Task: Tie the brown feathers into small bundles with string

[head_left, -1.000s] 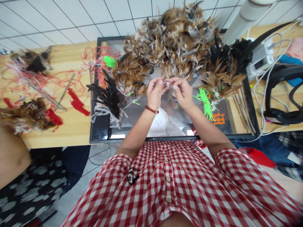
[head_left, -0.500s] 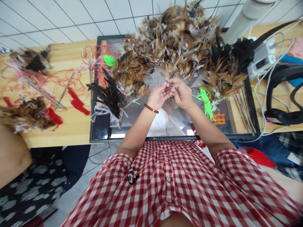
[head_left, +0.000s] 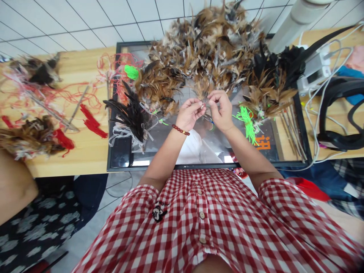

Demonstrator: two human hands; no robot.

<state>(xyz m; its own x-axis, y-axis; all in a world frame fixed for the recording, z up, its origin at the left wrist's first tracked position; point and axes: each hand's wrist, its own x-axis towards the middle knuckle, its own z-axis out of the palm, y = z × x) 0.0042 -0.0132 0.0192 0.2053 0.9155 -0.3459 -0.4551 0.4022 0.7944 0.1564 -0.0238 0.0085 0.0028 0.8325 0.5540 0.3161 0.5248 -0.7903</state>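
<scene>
My left hand [head_left: 191, 115], with a beaded bracelet at the wrist, pinches the base of a small brown feather bunch [head_left: 202, 88] over the dark glass panel [head_left: 159, 140]. Close on its right is my right hand [head_left: 221, 110], thumb and forefinger curled near the same bunch; whatever lies between them is too small to make out. A large heap of brown feathers [head_left: 210, 45] rises beyond both hands. Green strings [head_left: 247, 123] lie to the right of my right hand, and black feathers [head_left: 133, 113] lie to the left of my left hand.
Red yarn [head_left: 92, 121], sticks and more feathers lie on the wooden table [head_left: 85, 159] at left, beside a person's arm [head_left: 17, 185]. Thin sticks [head_left: 294, 132], a white power strip [head_left: 315, 74], cables and a black strap-like object [head_left: 335, 113] are at right.
My right hand has moved slightly right, away from my left hand, and its fingers have curled. The left fingers have closed into a pinch at the bunch's base.
</scene>
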